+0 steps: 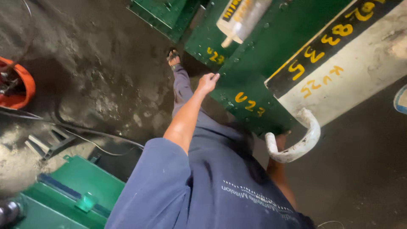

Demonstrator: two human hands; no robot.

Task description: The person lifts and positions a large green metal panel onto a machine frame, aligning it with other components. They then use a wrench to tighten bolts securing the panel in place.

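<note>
Touching smooth green metal panel | left hand | fingers flat

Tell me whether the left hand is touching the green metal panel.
Touching. The head view shows the left hand with its fingertips laid on the edge of the green panel, no gap visible between them.

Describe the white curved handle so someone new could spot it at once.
Find the big green metal panel on the right. At its lower corner, a white U-shaped handle curls off the white block. It is the only bent tube; the cartridge above is straight.
</note>
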